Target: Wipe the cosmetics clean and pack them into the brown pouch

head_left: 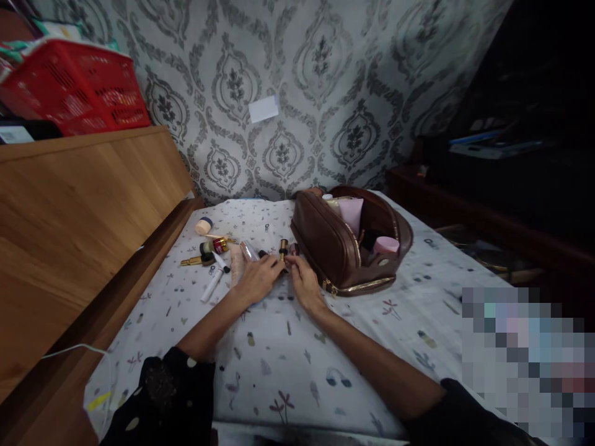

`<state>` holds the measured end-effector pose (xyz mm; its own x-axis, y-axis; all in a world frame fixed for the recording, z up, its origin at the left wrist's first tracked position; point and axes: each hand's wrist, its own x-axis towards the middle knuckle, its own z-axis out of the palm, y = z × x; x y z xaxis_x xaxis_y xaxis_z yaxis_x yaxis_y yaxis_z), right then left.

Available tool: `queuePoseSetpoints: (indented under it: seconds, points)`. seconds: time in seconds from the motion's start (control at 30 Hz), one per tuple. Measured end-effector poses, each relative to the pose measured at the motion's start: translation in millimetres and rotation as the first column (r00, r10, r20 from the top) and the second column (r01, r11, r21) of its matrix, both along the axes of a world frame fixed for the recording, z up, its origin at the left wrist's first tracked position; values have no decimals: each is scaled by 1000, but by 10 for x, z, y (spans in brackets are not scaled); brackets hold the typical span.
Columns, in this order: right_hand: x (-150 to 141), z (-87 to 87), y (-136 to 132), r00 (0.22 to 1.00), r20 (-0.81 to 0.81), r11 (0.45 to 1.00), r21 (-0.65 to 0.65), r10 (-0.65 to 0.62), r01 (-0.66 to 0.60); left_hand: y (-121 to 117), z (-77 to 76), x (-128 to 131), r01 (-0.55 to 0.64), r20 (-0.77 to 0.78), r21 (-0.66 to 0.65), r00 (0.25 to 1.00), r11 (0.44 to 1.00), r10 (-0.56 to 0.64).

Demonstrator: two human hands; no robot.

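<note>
My left hand [260, 277] is palm down over small cosmetics, its fingertips closed at the lower end of a small gold-and-black tube [283, 246]. My right hand [305, 284] is close beside it, fingers loosely stretched out, their tips by the same tube; what lies under both hands is hidden. Left of my hands are a silver tube [248, 251], a beige tube [235, 261] and a white pen-like tube [212, 285]. A dark red bottle with a gold cap [220, 244] lies farther left. The brown cosmetic bag [320, 232] stands unzipped just right of my right hand.
Inside the bag are a pink-lidded jar [387, 245] and a pale pink tube [351, 214]. A cream jar with a dark lid [203, 226] and a gold tube [191, 261] lie to the left. A wooden board [102, 186] borders the patterned sheet [279, 353], below a red basket [88, 87].
</note>
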<state>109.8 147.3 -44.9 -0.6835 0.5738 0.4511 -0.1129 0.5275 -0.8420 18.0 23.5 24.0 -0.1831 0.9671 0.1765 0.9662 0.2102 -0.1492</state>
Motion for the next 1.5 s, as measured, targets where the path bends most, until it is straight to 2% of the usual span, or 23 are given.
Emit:
queuePoseSetpoints:
  seconds: [0.1, 0.2, 0.27, 0.4, 0.47, 0.57, 0.7, 0.8, 0.9, 0.93, 1.0, 1.03, 1.07, 1.13, 1.3, 1.37, 1.47, 1.5]
  points:
    - [5, 11, 8, 999, 32, 1000, 2, 15, -15, -86, -126, 19, 110, 77, 42, 991, 993, -113]
    - [-2, 14, -5, 998, 62, 1000, 13, 23, -24, -152, -215, 26, 154, 144, 130, 974, 980, -172]
    - [-7, 15, -28, 994, 102, 999, 42, 31, -35, -180, -240, 28, 116, 172, 209, 973, 971, -153]
    - [21, 61, -113, 977, 213, 982, 183, 13, -53, -215, -216, 26, -87, 217, 335, 976, 938, 13]
    - [64, 121, -164, 961, 276, 961, 269, -11, -66, -238, -193, 25, -142, 222, 355, 973, 924, 64]
    - [136, 233, -225, 927, 373, 932, 349, -38, -102, -283, -194, 10, -97, 180, 323, 983, 941, 40]
    - [188, 357, -262, 879, 473, 917, 377, -69, -131, -316, -278, -60, 4, 123, 297, 991, 955, -43]
    - [205, 419, -272, 861, 502, 939, 328, -80, -104, -313, -338, -108, 0, 111, 310, 993, 951, -36]
    - [202, 447, -262, 866, 496, 975, 214, -60, -55, -303, -346, -120, -57, 158, 331, 987, 942, 4]
    - [192, 443, -252, 881, 472, 990, 139, -34, -36, -299, -338, -118, -83, 190, 344, 982, 935, 18]
    - [155, 410, -221, 926, 366, 988, -153, 88, -33, -288, -308, -114, -140, 269, 383, 962, 913, 34]
    - [131, 382, -203, 944, 292, 944, -324, 155, -55, -280, -290, -114, -168, 312, 409, 949, 897, 36]
    - [106, 347, -186, 953, 217, 876, -475, 212, -87, -268, -270, -117, -196, 353, 435, 935, 879, 34]
    - [67, 272, -159, 955, 110, 740, -659, 276, -138, -233, -228, -132, -250, 418, 480, 908, 841, 32]
    - [109, 177, -147, 959, -65, 579, -785, 275, -219, -52, -132, -179, -353, 490, 557, 871, 752, 47]
    - [167, 193, -157, 942, -169, 483, -824, 290, -296, 42, -100, -174, -416, 529, 575, 846, 705, 69]
    - [248, 239, -171, 897, -298, 313, -861, 327, -401, 151, -63, -146, -520, 661, 549, 749, 655, 40]
    - [268, 253, -174, 888, -315, 282, -865, 336, -414, 170, -56, -139, -537, 710, 529, 704, 657, 4]
